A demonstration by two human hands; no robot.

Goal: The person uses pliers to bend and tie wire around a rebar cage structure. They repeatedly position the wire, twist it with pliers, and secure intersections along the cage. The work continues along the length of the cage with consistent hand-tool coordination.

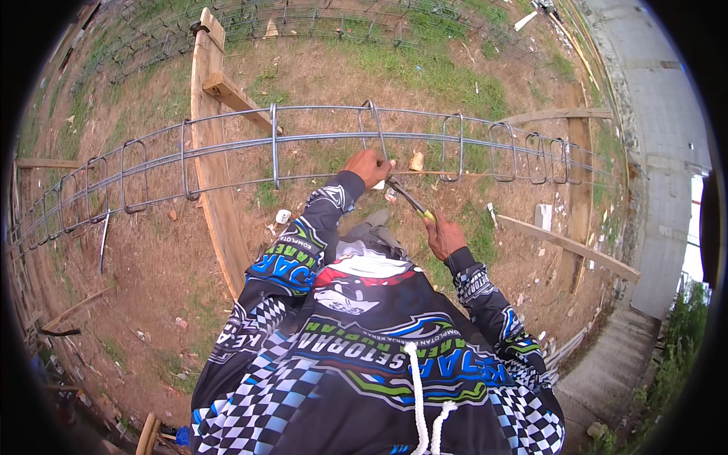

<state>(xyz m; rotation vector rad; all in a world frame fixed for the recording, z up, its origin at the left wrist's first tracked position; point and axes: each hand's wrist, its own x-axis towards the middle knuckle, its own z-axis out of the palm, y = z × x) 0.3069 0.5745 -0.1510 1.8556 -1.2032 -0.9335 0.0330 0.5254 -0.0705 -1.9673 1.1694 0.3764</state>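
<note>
A long rebar cage [227,148] of steel bars and square stirrups runs across the view, resting on wooden planks. My left hand [367,165] grips a lower bar of the cage beside a tilted stirrup [374,125]. My right hand [443,235] is shut on the yellow-green handle of a slim metal tying tool [408,199]. The tool's tip reaches up to the bar just right of my left hand. Both arms wear black sleeves with a checkered pattern.
An upright wooden plank [208,136] and a second plank [580,174] carry the cage above bare dirt and patchy grass. A loose board [569,244] lies at the right. A concrete wall [660,129] and paved strip border the right side. More rebar mesh [303,19] lies beyond.
</note>
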